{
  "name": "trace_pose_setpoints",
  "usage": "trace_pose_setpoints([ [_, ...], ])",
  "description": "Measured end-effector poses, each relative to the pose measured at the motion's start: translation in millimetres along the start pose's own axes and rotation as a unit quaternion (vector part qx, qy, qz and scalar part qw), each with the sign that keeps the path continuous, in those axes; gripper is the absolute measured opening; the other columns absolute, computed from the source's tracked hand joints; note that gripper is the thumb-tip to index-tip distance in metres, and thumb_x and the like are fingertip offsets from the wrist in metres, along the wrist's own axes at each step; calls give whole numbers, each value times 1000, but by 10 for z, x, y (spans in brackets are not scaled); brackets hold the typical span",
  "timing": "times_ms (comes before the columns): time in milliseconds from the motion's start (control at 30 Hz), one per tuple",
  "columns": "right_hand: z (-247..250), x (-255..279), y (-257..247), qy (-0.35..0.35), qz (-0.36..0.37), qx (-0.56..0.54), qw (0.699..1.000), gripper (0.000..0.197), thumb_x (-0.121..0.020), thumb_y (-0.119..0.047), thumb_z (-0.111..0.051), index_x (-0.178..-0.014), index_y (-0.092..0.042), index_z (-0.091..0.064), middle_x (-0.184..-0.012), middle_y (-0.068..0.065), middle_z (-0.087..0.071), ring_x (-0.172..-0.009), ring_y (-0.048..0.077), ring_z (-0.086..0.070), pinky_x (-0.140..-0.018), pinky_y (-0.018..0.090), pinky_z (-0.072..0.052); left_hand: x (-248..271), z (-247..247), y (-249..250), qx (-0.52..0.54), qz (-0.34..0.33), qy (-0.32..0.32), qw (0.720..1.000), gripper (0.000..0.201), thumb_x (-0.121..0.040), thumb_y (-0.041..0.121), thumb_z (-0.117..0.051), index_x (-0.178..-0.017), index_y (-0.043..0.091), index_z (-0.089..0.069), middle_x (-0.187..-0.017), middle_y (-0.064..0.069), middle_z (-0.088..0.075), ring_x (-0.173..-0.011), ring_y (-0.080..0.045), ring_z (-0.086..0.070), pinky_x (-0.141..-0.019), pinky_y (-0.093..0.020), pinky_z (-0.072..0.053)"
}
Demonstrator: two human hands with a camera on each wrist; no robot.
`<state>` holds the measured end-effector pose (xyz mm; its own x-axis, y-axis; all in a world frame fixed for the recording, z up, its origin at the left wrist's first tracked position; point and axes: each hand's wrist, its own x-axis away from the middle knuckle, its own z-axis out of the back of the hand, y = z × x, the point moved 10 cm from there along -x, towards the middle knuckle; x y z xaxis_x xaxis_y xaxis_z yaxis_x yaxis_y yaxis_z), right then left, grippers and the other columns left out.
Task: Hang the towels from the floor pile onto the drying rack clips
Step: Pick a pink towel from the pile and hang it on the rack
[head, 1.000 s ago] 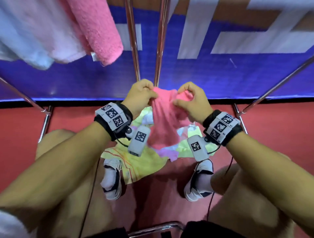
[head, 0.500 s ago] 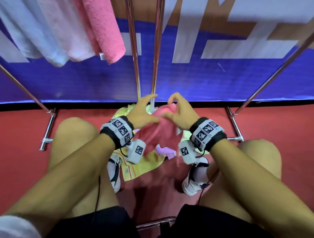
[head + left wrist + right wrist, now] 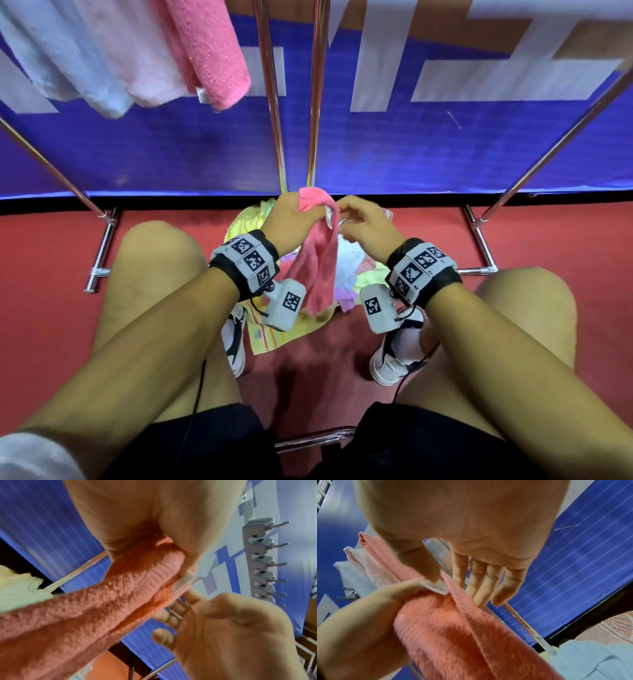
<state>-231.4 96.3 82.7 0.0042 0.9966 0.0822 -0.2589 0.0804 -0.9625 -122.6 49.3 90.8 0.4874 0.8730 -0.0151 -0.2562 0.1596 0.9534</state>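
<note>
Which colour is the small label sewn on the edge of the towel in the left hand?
White, on the coral-pink terry towel; the sewn label shows best in the right wrist view.

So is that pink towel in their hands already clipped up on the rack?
No. The pink towel is gripped in the left hand, hanging low over the floor pile.

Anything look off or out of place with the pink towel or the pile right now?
Nothing stands out. The left hand grips the bunched coral-pink terry towel at its top; the right hand touches its white label. Yellow and white towels lie heaped on the red floor, as expected.
</note>
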Motion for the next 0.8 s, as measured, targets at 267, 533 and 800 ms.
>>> trace_pose_setpoints([
  [267, -147, -41, 319, 4, -29, 210, 977, 25, -77, -19, -54, -99, -14, -64, -91, 6, -70, -82, 28, -65, -75, 44, -55, -48, 187, -161, 105, 66, 99, 987, 21, -84, -2, -63, -78, 16, -72, -71, 3, -68, -68, -13, -63, -66, -27, -50],
  [533, 145, -102, 330, 38, -18, 273, 961, 33, -91, -13, -60, -65, -25, -44, -64, -8, -47, -65, 17, -44, -58, 30, -29, -75, 476, -194, 130, 22, 154, 979, 14, -83, 3, -70, -87, 14, -77, -84, 2, -74, -81, -11, -66, -77, -26, -52],
  [800, 183, -24, 531, -3, -74, 302, 950, 24, -91, 0, -52, -79, -21, -54, -78, 3, -59, -75, 23, -56, -67, 27, -41, -36, 928, -610, 167, 118, 274, 940, 24, -80, 15, -66, -64, 30, -77, -74, 2, -69, -76, -17, -59, -77, -34, -48],
])
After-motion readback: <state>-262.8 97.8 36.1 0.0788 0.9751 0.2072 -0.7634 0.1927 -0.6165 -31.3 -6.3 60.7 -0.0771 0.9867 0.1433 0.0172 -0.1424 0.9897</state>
